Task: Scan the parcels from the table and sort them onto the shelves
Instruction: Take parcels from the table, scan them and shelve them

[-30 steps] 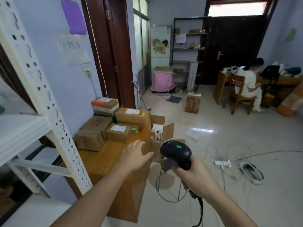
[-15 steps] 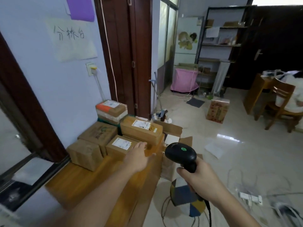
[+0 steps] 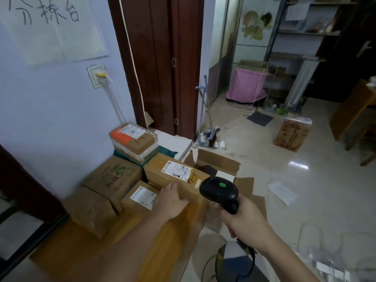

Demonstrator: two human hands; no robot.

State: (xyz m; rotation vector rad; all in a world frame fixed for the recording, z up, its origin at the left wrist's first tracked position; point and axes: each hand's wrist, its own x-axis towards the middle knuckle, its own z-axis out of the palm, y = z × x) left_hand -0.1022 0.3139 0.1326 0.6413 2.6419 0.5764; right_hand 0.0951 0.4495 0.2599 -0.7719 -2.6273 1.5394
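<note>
The right hand [image 3: 245, 221] grips a black scanner [image 3: 220, 191] by its handle, fingers wrapped round it, head aimed toward the parcels. The left hand [image 3: 172, 200] rests on the near face of a labelled box [image 3: 175, 176], fingers curled over its lower edge. That box sits on the wooden counter [image 3: 126, 241] among other parcels [image 3: 114, 180] against the wall. Beyond, an open carton [image 3: 219, 165] stands on the floor.

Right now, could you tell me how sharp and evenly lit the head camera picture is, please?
Head view: the left forearm and near table are motion-smeared; the labelled parcel under the left hand and the barcode scanner in the right hand read fairly sharp; window glare on the floor tiles; wide-angle bending of the door frame.
</note>
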